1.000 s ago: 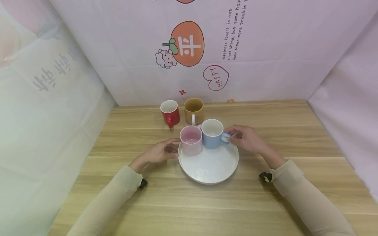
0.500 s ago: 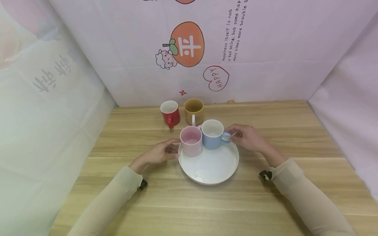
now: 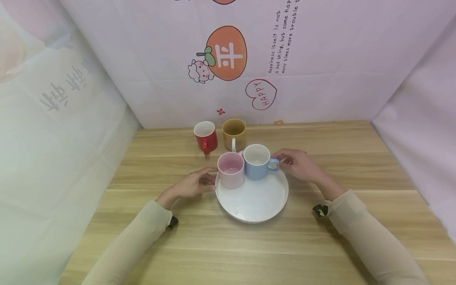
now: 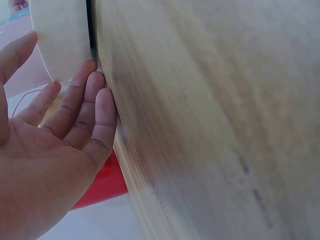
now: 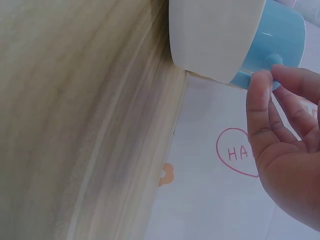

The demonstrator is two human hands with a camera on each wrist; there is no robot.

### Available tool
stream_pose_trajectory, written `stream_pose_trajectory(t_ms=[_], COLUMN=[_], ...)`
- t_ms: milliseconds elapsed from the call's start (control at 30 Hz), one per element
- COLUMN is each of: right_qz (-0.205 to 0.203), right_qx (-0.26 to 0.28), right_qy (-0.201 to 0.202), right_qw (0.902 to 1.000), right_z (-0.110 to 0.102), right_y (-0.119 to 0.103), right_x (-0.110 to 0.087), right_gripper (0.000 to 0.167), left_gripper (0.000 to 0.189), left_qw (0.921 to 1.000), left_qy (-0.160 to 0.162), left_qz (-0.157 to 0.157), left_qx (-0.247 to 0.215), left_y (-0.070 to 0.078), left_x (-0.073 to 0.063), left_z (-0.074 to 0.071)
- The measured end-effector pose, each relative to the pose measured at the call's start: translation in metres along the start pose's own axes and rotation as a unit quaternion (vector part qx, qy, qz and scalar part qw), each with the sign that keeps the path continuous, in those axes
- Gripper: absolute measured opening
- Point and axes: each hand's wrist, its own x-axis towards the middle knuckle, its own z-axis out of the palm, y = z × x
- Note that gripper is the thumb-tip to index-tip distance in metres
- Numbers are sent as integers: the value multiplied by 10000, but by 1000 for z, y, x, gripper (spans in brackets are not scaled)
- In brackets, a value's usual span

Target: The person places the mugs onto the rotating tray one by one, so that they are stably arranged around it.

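A pink mug [image 3: 231,176] and a light blue mug [image 3: 256,166] stand upright side by side on the far part of a round white tray [image 3: 258,204]. My right hand [image 3: 299,165] pinches the blue mug's handle between thumb and fingers; the right wrist view shows the fingertips at that blue handle [image 5: 275,62]. At the tray's left side is my left hand [image 3: 194,184], its fingers loosely extended. In the left wrist view the fingertips [image 4: 55,87] touch or lie very near the tray's wall [image 4: 62,40].
Behind the tray, a red mug [image 3: 206,141] and a mustard-yellow mug [image 3: 236,139] with a white handle stand on the wooden table [image 3: 228,253]. A white printed cloth [image 3: 313,91] rises at the table's back edge, and cloth hangs on both sides.
The blue mug's handle has turned slightly toward the back, my right hand moving a little with it. The left hand, tray and other mugs look unchanged.
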Motion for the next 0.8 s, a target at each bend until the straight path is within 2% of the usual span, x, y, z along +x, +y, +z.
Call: stream_pose_trajectory(t_ms=[233, 800], right_qz=[159, 54], right_qx=[1, 15], right_qy=[-23, 111], right_qw=[9999, 9999], right_z=[-2, -5], right_y=[0, 11], right_x=[-2, -8], right_gripper=[28, 29], left_gripper=[63, 63], left_qw=[10000, 9999], left_qy=[1, 98], left_qz=[21, -17], left_qx=[19, 65], left_y=[1, 2], left_x=[0, 0], left_z=[0, 0])
